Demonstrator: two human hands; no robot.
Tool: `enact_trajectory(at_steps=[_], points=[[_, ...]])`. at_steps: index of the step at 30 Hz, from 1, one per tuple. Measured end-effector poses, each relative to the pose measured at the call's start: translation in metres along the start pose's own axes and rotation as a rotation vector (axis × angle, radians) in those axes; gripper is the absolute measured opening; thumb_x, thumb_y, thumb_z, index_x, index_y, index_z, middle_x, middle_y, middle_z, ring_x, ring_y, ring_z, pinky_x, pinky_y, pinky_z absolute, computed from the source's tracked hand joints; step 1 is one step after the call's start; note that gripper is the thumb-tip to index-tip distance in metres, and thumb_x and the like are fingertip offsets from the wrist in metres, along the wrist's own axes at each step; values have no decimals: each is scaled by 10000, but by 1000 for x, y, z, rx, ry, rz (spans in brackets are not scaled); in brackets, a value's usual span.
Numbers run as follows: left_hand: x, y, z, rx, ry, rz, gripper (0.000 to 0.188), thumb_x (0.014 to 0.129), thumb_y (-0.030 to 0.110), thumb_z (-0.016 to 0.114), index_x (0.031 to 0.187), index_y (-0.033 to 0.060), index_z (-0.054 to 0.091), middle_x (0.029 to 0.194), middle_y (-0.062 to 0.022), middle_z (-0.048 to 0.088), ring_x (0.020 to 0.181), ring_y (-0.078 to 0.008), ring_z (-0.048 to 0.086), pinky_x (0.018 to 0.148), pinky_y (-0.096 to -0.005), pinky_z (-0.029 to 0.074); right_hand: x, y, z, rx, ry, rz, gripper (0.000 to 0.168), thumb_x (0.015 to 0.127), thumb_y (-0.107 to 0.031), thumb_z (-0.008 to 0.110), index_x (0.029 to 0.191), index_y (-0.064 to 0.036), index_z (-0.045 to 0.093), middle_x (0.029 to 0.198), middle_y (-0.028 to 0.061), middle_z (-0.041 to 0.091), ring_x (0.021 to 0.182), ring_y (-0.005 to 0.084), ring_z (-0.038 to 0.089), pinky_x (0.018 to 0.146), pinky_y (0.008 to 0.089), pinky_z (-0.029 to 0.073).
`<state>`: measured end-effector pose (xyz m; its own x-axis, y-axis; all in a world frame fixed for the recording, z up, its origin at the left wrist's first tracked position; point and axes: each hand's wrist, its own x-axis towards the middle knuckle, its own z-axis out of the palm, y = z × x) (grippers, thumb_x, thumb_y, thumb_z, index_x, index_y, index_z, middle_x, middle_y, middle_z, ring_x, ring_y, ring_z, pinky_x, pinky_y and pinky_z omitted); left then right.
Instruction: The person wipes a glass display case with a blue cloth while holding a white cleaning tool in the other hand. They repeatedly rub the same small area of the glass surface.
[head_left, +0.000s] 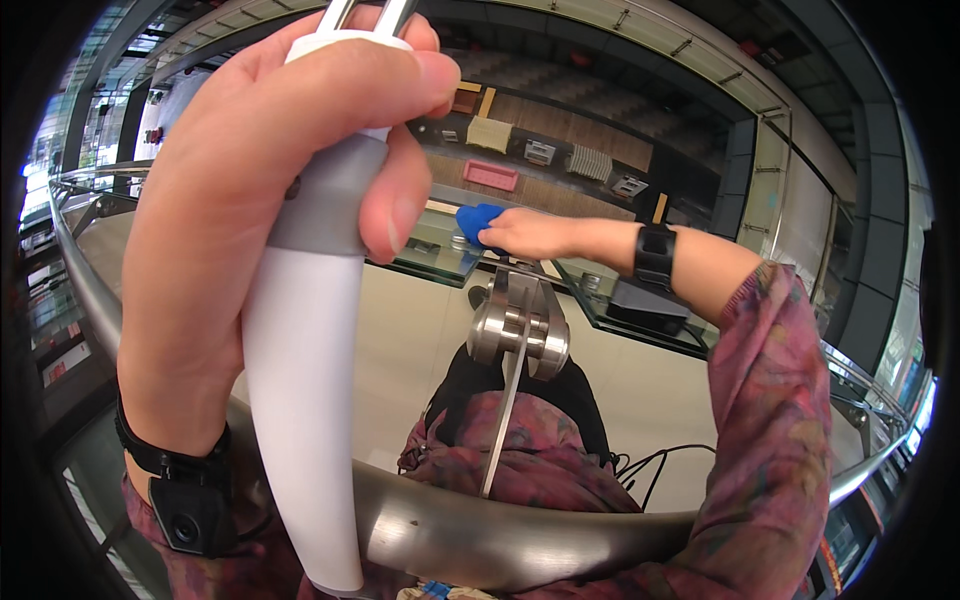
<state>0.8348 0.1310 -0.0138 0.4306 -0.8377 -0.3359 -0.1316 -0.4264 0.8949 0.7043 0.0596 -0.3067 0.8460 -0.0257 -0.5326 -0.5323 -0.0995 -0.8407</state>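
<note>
Close to the camera, my left hand (300, 150) is wrapped around the white and grey plastic handle (307, 337) of a tool; two metal rods come out of its top, and the rest of it is out of view. My right hand (525, 231) reaches forward and presses on a blue cloth (477, 222) beside the edge of a glass panel (442, 244). Just below that hand is a metal glass clamp bracket (519, 330) with round fittings.
A curved metal handrail (525, 544) crosses in front of my body. A second glass panel (600, 300) carries a black box (649, 306). Beyond and lower lie a pink tray (490, 175) and woven mats (489, 134). Black cables (660, 457) hang at the right.
</note>
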Motion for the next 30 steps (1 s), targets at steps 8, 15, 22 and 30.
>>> enact_trajectory(at_steps=[8,15,22,30], points=[[12,-1,-7,-53,-168,-68,449,847,283,605,1130,-59,540,585,14,433,561,-31,385,612,-146,325,78,34,5,358,-169,307,356,969,-297,383,1050,-87,659,1064,33,594,950,168,490,825,328,410],[15,-3,-9,-27,-150,-71,380,835,296,619,1044,-12,541,546,25,445,501,-15,370,560,-126,322,39,14,-11,574,-222,160,463,957,-367,454,1273,-37,528,1228,51,544,1058,183,495,926,329,399],[19,-6,-12,-45,-184,-27,309,844,290,612,980,24,533,539,33,456,466,-8,362,495,-132,292,56,9,-1,199,-133,175,500,956,-383,443,1254,8,533,1278,82,521,1121,203,482,1001,359,342],[14,-7,-9,23,-9,-33,376,842,292,615,1056,-8,541,558,24,463,473,-17,358,501,-135,291,-32,-6,-55,41,-218,204,528,955,-449,448,1179,8,589,1093,91,603,961,199,546,876,362,416]])
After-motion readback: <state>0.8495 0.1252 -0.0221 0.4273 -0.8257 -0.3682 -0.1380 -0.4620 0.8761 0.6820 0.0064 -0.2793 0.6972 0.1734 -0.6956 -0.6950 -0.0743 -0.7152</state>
